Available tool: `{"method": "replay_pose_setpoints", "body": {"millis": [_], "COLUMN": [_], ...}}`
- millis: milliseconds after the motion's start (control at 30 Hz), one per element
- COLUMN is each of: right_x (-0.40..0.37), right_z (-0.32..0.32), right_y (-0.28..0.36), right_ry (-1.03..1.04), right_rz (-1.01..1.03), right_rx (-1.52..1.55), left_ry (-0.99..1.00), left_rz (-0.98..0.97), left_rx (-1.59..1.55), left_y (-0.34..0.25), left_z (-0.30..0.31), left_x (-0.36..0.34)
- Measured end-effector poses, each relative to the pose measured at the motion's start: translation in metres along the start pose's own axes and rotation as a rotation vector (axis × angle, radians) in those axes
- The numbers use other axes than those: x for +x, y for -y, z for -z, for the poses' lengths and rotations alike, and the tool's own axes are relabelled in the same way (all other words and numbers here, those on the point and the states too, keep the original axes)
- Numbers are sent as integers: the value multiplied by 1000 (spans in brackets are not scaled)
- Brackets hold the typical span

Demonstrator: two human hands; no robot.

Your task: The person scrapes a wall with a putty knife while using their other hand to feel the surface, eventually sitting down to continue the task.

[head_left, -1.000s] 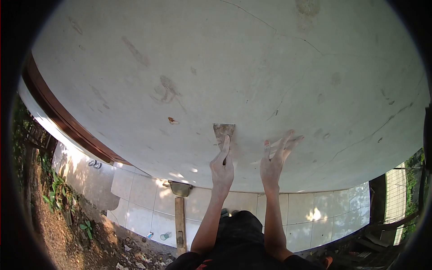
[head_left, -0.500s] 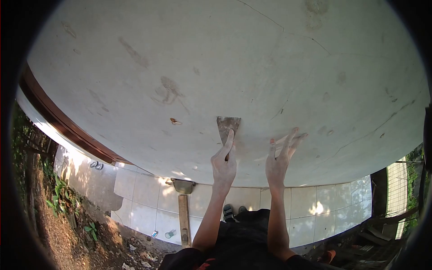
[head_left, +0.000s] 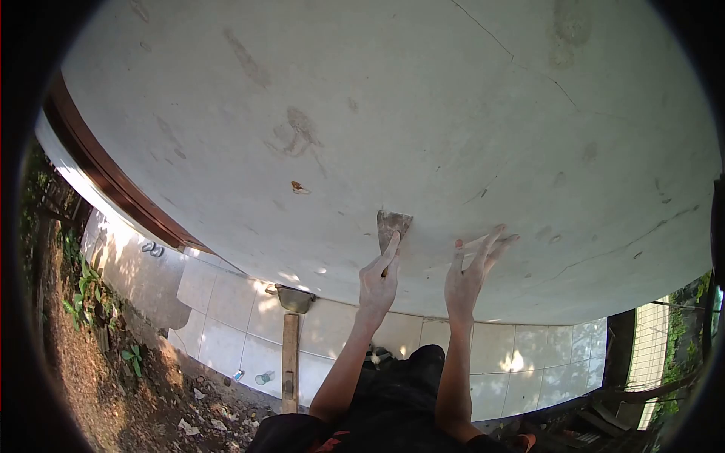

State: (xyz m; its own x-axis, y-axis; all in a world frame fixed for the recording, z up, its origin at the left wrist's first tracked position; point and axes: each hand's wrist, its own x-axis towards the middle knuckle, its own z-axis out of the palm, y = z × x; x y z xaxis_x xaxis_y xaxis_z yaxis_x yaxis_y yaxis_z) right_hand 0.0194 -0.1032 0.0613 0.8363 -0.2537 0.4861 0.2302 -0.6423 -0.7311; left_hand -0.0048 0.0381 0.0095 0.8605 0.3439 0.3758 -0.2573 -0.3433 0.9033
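A pale wall [head_left: 423,113] with cracks and brownish stains fills most of the view. My left hand [head_left: 380,279], dusted white, is closed round the handle of a putty knife [head_left: 393,222], with one finger stretched along its blade. The blade's wide edge points up the wall and lies at or close to the surface. To the right, my right hand [head_left: 470,279] is held by the wall with its fingers spread and nothing in it. Whether its fingertips touch the wall is unclear.
Below the wall runs a tiled floor [head_left: 223,347] with a basin [head_left: 294,300] and a wooden plank [head_left: 290,362]. Sandals [head_left: 152,249] lie at the left. A clear cup [head_left: 264,377] stands near the tile edge, beside rubble and soil. A brown frame [head_left: 121,189] borders the wall.
The view has shifted and tilted slightly. My left hand and the putty knife sit a little lower on the wall. My right hand stays spread, its fingers slightly nearer each other.
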Motion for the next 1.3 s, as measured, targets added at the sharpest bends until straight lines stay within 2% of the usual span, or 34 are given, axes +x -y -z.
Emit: {"method": "replay_pose_setpoints", "body": {"millis": [67,300,467,633,700,767,800,867,900,967,1000,1067,1100,1167,1200,1267,1300], "right_x": [0,0,0,-2,-5,-16,-23,-38,-45,-57,-58,-52,-50,-47,-49,-51,-56], "right_z": [0,-1,2,5,3,2,1,0,-3,-10,-11,-16,-20,-30,-32,-37,-42], "right_y": [-3,-2,-8,13,15,6,6,5,-1,-11,-11,-9,-9,-9,-6,5,9], "right_ry": [3,1,38,27,-4,-70,-64,27,16,294,286,463,452,586,566,701,669], "right_rz": [7,28,38,-35,-62,77,71,-10,-14,-197,-214,-356,-373,-330,-338,-529,-536], "right_rx": [-22,-17,-2,14,31,132,138,523,531,534,533,596,595,827,828,972,980], "left_ry": [-27,-84,-76,-77,-137,-116,-97,-82,-64,-50,-45,-17,-7,48,86,152,198], "left_rz": [-23,-95,-20,67,-42,-2,35,53,61,32,24,75,120,118,108,70,38], "left_rx": [9,-52,28,55,13,37,46,62,69,86,97,16,-68,-45,-25,-21,-16], "left_y": [11,-21,18,-15,-27,-24,-22,3,11,9,6,-28,-39,-40,-39,-35,-33], "left_z": [-4,-8,-23,-18,-17,-18,-18,-21,-22,-22,-21,-17,-14,-9,-6,3,10], "left_x": [-7,14,-14,-2,7,2,1,-16,-18,-10,-11,-1,4,8,11,10,9]}}
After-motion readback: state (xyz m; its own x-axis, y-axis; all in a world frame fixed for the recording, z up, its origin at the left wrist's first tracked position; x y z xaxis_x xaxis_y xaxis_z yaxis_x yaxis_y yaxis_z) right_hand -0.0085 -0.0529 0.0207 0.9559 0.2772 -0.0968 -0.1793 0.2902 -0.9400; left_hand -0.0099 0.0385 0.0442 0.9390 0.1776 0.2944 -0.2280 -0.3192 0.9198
